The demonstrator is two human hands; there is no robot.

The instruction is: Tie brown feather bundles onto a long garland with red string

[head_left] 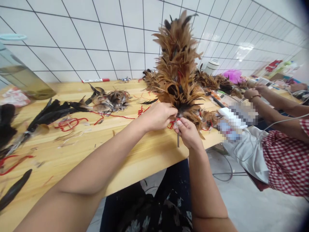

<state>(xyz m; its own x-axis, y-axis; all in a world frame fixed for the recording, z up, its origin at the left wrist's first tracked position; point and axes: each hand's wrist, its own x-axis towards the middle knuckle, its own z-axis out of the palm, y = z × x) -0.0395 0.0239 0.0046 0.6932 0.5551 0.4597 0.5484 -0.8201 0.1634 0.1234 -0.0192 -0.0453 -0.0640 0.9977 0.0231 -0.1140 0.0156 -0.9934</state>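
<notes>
A tall brown feather duster stands over the table's front edge, its thin stick showing below my hands. My left hand is closed at the base of the feathers, fingers curled against them. Close beside it, my right hand pinches around the stick where red string is wound. Hidden fingertips leave unclear what exactly the left hand holds. From there a strand of red string runs left across the wood to a clump of loose brown feathers.
On the wooden table lie long black feathers, a red-capped marker and a tangle of red yarn. A jar of yellowish liquid tilts in view at left. At right, a co-worker's arms reach over the table.
</notes>
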